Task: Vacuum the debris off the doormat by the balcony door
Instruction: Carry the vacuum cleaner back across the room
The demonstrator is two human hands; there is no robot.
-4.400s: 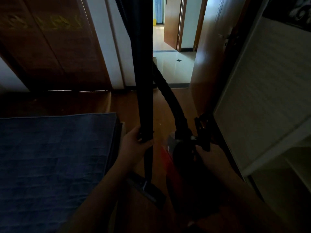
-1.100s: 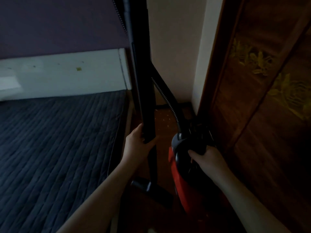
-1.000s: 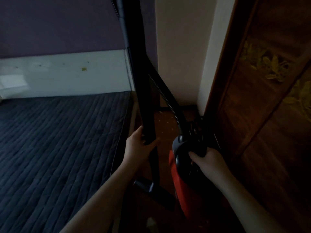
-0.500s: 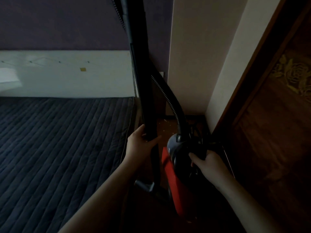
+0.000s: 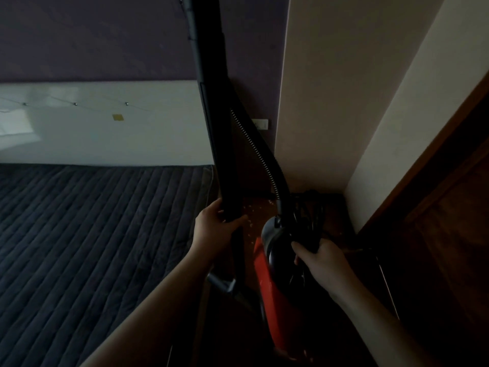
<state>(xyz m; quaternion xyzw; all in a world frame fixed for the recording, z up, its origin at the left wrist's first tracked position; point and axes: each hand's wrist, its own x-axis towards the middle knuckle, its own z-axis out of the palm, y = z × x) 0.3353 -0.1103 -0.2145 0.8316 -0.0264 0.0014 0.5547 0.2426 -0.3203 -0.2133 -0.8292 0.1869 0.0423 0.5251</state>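
I carry a red and black vacuum cleaner (image 5: 270, 282) through a dim room. My left hand (image 5: 214, 229) grips the upright black wand (image 5: 217, 123), which runs up out of the top of the frame. Its floor nozzle (image 5: 232, 287) hangs low between my arms. My right hand (image 5: 317, 258) holds the black handle and bundled cord on top of the vacuum body. A ribbed black hose (image 5: 267, 160) arcs from the wand down to the body. No doormat or balcony door is in view. Small pale crumbs (image 5: 251, 207) lie on the wooden floor ahead.
A bed with a dark quilted cover (image 5: 92, 234) fills the left, with a white headboard (image 5: 105, 128) behind it. A cream wall corner (image 5: 317, 115) stands straight ahead. A dark wooden wardrobe door (image 5: 444, 221) closes off the right, leaving a narrow floor strip.
My view has swung left, from the open doorway round to the bed's headboard and the wall corner. Both hands keep the same hold on the wand and the vacuum body.
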